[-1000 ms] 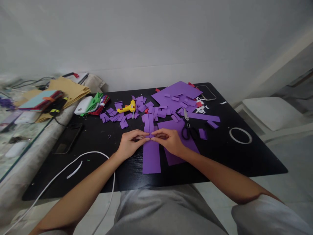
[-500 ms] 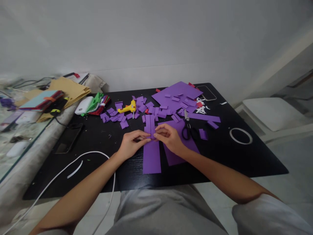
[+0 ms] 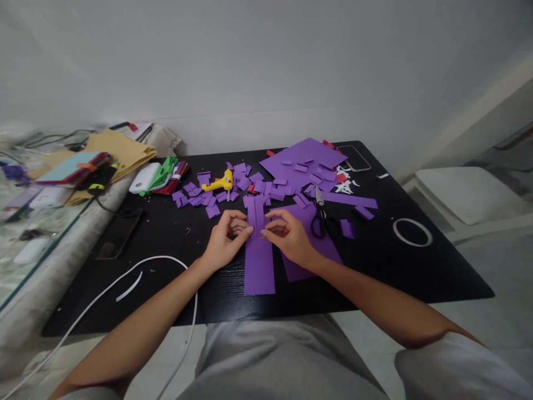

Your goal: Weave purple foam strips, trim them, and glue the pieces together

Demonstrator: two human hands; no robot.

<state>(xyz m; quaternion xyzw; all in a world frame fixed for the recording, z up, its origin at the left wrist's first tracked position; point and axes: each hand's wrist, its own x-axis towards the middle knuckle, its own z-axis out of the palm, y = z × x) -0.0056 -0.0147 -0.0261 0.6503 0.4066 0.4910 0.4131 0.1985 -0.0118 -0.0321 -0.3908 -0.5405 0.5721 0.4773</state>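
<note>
A folded purple paper strip [image 3: 255,216], with a seam running down its middle, lies over a longer flat purple paper strip [image 3: 259,272]. My left hand [image 3: 227,240] grips the left edge of the folded strip between thumb and curled fingers. On the opposite edge, my right hand [image 3: 291,239] pinches it the same way. Beneath my right wrist lies a larger purple sheet [image 3: 297,269], with black-handled scissors [image 3: 320,214] resting across its top. Beyond my hands, small folded purple paper pieces [image 3: 212,211] are scattered around a yellow glue gun [image 3: 219,182].
A purple sheet [image 3: 306,154] with loose pieces on it is at the back. White paper scraps [image 3: 345,185] lie beside it. To the right is a ring [image 3: 412,232]; to the left are a dark phone [image 3: 120,233] and a white cable [image 3: 125,279]. A white chair [image 3: 458,191] stands right.
My left hand's fingers have lifted and curled, and its thumb has moved up slightly along the folded strip's edge. My right hand stays nearly where it was. The view shifts slightly.
</note>
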